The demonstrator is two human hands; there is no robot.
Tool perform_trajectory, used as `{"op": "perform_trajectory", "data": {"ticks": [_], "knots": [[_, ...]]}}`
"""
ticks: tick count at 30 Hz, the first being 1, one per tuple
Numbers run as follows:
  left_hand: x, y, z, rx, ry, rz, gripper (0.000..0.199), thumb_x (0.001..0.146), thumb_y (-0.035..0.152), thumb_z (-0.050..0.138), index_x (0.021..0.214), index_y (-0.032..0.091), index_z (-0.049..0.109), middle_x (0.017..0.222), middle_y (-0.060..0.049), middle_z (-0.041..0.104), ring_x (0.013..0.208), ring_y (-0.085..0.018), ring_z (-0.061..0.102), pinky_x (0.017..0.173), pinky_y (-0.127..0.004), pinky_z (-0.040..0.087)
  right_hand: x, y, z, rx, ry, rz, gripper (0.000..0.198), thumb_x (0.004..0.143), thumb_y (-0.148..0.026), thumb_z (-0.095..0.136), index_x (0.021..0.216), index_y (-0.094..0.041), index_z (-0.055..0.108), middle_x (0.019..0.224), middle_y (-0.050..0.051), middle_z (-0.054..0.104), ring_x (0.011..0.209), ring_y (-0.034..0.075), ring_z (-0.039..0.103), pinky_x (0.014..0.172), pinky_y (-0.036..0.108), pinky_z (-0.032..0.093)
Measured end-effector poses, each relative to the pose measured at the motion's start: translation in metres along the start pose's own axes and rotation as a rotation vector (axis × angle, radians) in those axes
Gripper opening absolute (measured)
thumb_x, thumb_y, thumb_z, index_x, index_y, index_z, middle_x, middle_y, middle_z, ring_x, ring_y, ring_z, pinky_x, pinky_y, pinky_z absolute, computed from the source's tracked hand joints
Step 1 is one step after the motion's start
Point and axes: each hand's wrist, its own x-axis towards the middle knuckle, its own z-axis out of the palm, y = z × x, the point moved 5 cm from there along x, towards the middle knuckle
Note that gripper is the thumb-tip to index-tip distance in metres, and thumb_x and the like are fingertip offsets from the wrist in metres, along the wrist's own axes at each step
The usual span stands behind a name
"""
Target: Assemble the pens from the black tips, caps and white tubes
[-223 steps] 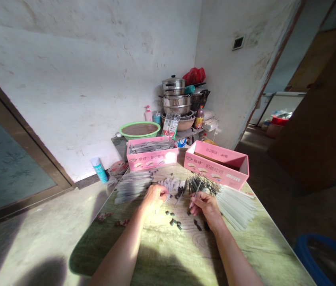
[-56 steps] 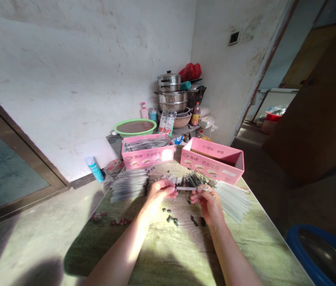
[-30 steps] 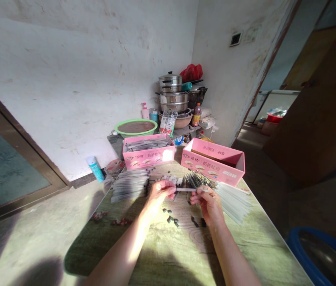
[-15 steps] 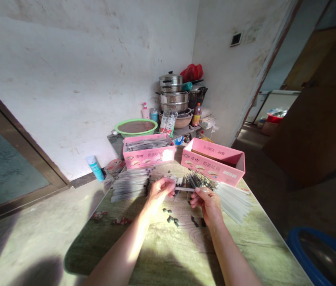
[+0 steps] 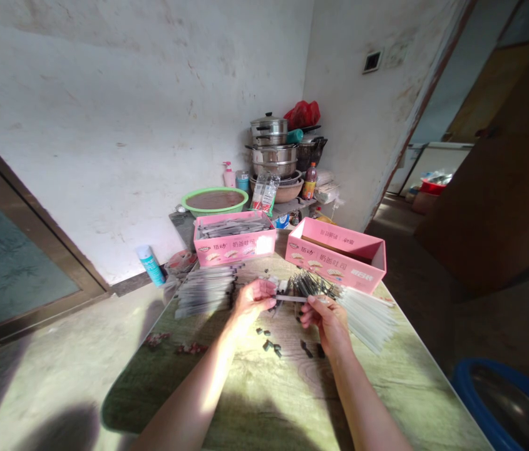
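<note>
A thin whitish plastic tube (image 5: 291, 299) spans the gap between my two hands above the table. My left hand (image 5: 253, 299) pinches its left end, where something small and dark shows at the fingertips. My right hand (image 5: 324, 315) is closed on the right end. Beyond the hands lies a bunch of thin black sticks (image 5: 308, 284). To the right is a fanned pile of pale clear tubes (image 5: 368, 318), to the left a stack of similar tubes with dark ends (image 5: 205, 292). Several small black caps (image 5: 271, 346) are scattered nearer to me.
Two pink boxes stand behind the piles: the left box (image 5: 235, 248) holds many tubes, the right box (image 5: 337, 266) shows a brown inside. Behind them are a green basin (image 5: 215, 190) and stacked steel pots (image 5: 273, 153). A blue tub (image 5: 468, 382) stands at the lower right.
The left fingers have shifted slightly at the tube's end. Otherwise the hands, the tube and the piles stay in place.
</note>
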Motion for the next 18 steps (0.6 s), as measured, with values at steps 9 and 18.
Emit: {"op": "perform_trajectory", "data": {"ticks": [9,18], "knots": [[-0.0011,0.0003,0.0022,0.02,-0.04,-0.01,0.047,0.074,0.047,0.088,0.1,0.011,0.074,0.065,-0.001,0.065,0.052,-0.011,0.056,0.049,-0.024,0.046,-0.0012,-0.0007,0.0017,-0.006,0.005,0.006,0.042,0.061,-0.048,0.097,0.064,-0.015,0.071,0.06,0.006,0.073,0.042,0.015,0.064,0.038,0.023,0.053],[-0.0006,0.0023,-0.0009,0.041,-0.027,0.041,0.047,0.071,0.039,0.092,0.109,0.015,0.077,0.09,-0.007,0.075,0.078,-0.017,0.069,0.071,-0.028,0.057,0.0002,0.0021,0.0001,-0.02,0.012,0.028,0.044,0.06,-0.051,0.097,0.064,-0.016,0.071,0.061,0.005,0.073,0.042,0.015,0.064,0.038,0.023,0.053]]}}
